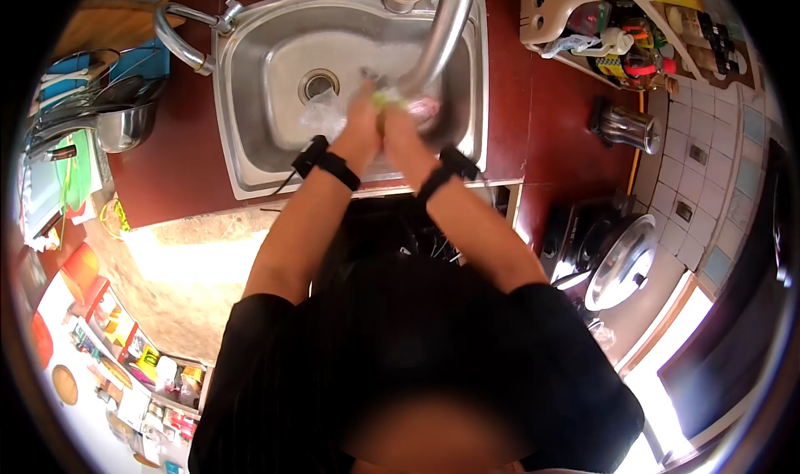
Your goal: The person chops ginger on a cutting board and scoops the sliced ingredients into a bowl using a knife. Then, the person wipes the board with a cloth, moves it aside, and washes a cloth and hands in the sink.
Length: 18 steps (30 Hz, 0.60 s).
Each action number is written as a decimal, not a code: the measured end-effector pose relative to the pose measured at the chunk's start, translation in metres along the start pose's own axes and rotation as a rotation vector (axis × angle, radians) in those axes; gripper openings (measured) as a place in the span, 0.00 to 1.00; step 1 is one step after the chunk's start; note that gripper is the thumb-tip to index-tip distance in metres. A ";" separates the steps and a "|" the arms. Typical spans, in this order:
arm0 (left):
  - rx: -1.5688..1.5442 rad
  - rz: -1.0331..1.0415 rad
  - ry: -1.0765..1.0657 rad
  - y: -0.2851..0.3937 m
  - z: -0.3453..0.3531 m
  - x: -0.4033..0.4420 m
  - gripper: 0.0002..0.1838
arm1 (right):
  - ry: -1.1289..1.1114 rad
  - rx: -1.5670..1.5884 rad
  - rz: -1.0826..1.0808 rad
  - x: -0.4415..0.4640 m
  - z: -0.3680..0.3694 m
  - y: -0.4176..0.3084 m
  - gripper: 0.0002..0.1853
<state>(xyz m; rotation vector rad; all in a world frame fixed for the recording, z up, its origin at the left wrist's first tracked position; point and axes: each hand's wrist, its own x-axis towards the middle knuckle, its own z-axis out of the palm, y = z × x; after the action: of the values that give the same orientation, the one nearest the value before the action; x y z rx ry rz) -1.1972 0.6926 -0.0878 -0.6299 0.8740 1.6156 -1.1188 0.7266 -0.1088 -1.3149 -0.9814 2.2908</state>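
My left hand (363,130) and my right hand (399,127) are close together over the sink (283,53), under the end of the large metal faucet (450,36). Both look closed around a blurred, pale green item (385,100), whose kind I cannot make out. Motion smears the fingers. Just right of the hands, a pinkish thing (425,108) lies in the basin, partly hidden by the faucet. To their left, a crumpled clear plastic bag (323,114) rests beside the drain (318,86). Each wrist wears a black strap.
A smaller curved faucet (179,40) stands at the sink's left. Pots (125,128) and a rack crowd the far left counter. A basket of bottles (575,11) is at the upper right, above a metal canister (629,128). A lidded pan (621,261) sits lower right.
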 end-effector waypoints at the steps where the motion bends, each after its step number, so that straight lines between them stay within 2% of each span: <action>1: -0.040 -0.105 -0.113 0.015 -0.015 0.008 0.17 | 0.083 -0.058 -0.097 -0.020 0.020 0.007 0.08; 3: 0.097 0.127 -0.036 -0.010 -0.021 0.017 0.18 | 0.110 -0.107 -0.032 -0.027 0.027 -0.013 0.09; 4: 0.170 0.236 0.013 -0.027 -0.019 0.013 0.19 | 0.052 -0.095 0.134 -0.013 0.012 -0.033 0.10; 5: 0.024 0.084 0.245 -0.027 0.023 -0.021 0.18 | -0.005 -0.080 0.298 -0.010 0.003 -0.042 0.12; 8: 0.080 0.063 0.201 -0.026 0.004 0.000 0.12 | -0.152 0.034 0.107 0.002 -0.010 -0.018 0.17; 9: 0.161 0.127 0.079 -0.017 -0.005 0.006 0.12 | -0.063 -0.008 0.053 -0.012 0.001 -0.014 0.19; 10: 0.171 0.110 0.092 -0.010 -0.012 0.008 0.12 | 0.024 -0.049 -0.003 -0.032 0.025 -0.011 0.20; 12: 0.194 0.096 0.108 0.007 -0.013 0.013 0.12 | 0.056 -0.114 -0.048 -0.035 0.036 -0.018 0.23; 13: 0.170 0.127 0.125 0.005 -0.008 0.009 0.15 | 0.005 -0.136 -0.023 -0.031 0.025 -0.026 0.25; 14: 0.240 0.205 0.141 0.002 -0.005 0.004 0.14 | -0.041 -0.159 0.005 -0.028 0.014 -0.035 0.27; 15: 0.309 0.286 0.153 0.002 0.001 -0.001 0.13 | 0.099 -0.484 0.148 -0.014 0.004 -0.044 0.23; 16: 0.379 0.373 0.160 0.006 0.007 -0.004 0.12 | 0.120 -0.623 0.004 -0.002 -0.014 -0.047 0.23; 18: 0.326 0.310 0.088 0.018 0.001 -0.010 0.15 | 0.179 -0.885 -0.278 0.005 -0.040 -0.046 0.25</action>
<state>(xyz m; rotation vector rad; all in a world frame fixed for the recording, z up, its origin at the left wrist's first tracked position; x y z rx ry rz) -1.2126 0.6861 -0.0756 -0.3484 1.3195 1.6747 -1.0904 0.7782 -0.0929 -1.4977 -2.0760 1.5119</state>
